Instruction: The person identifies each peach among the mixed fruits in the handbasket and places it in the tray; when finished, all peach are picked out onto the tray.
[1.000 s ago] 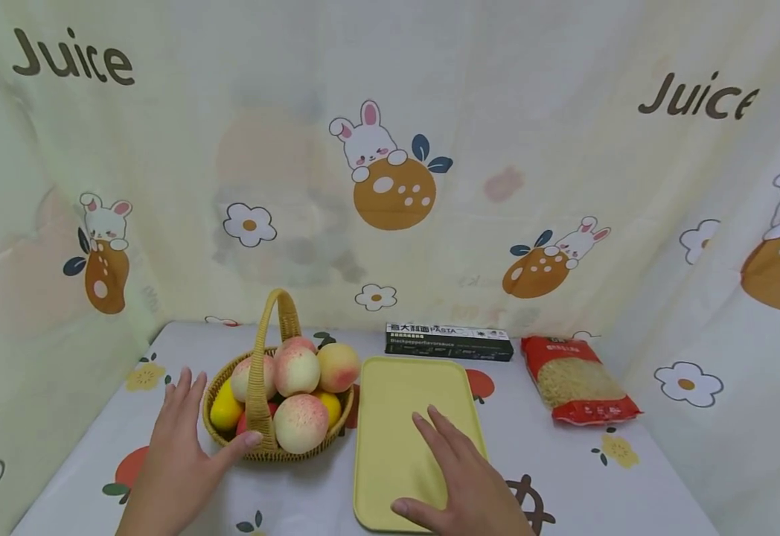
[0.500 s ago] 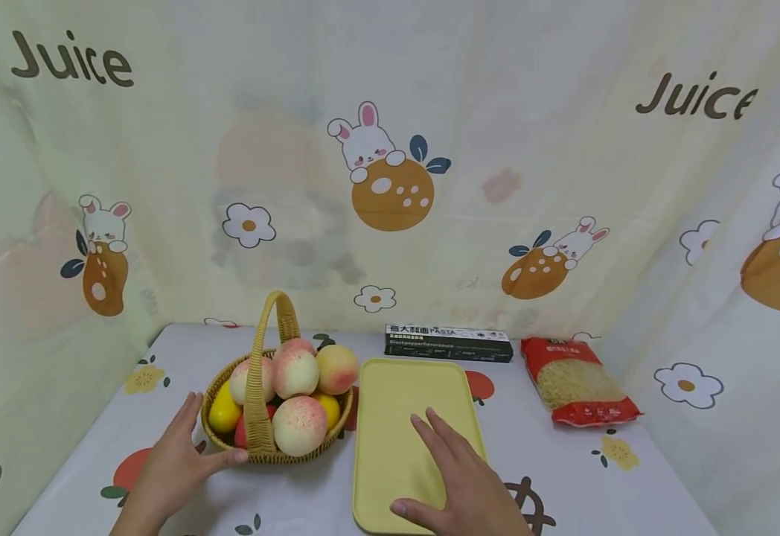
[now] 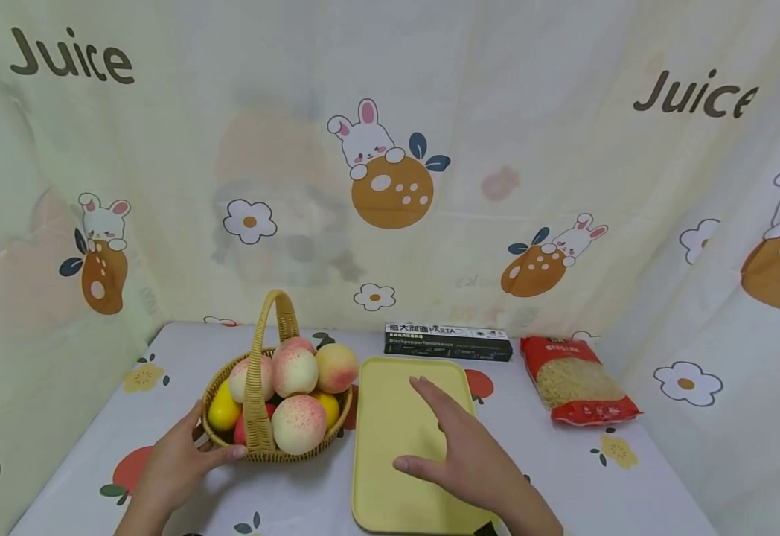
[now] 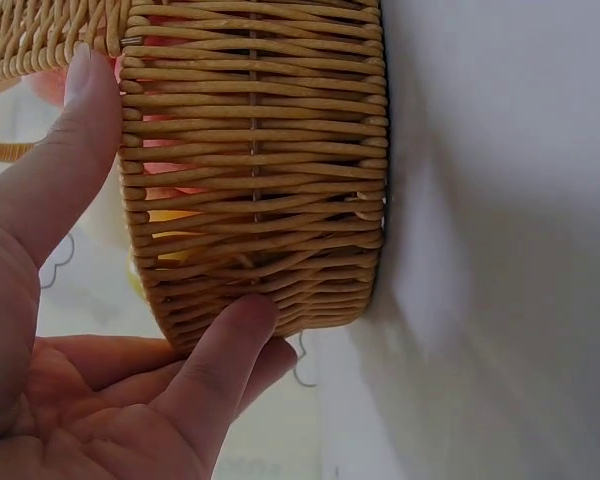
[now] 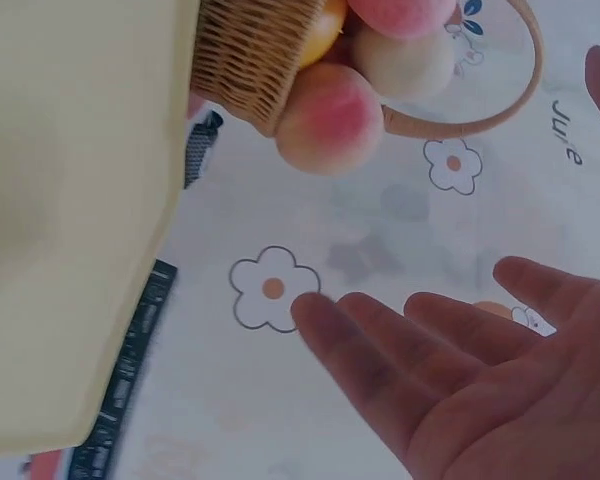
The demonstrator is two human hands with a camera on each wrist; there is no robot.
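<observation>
A wicker basket (image 4: 250, 180) stands at the left of the table, its handle arching up. Heaped inside are several peaches (image 3: 299, 424), with a yellow fruit (image 3: 225, 408) and some red fruit lower down. My left hand (image 3: 178, 461) holds the basket's left end: the thumb lies at the rim beside the handle's base, the fingers reach around the side wall. To the basket's right lies a pale yellow rectangular tray (image 3: 393, 439). Over its right half hovers my right hand (image 3: 467, 454), holding nothing, thumb spread from the fingers. The right wrist view shows those fingers extended and slightly bent.
Behind the tray a black and white pasta box (image 3: 446, 346) lies along the back of the table. A red bag of pasta (image 3: 577, 383) lies at the back right. A printed curtain (image 3: 296, 149) hangs close behind and at both sides.
My left hand has come down from beside the basket onto its left end and rim. My right hand has moved a little forward over the tray and turned. The basket and tray stay put.
</observation>
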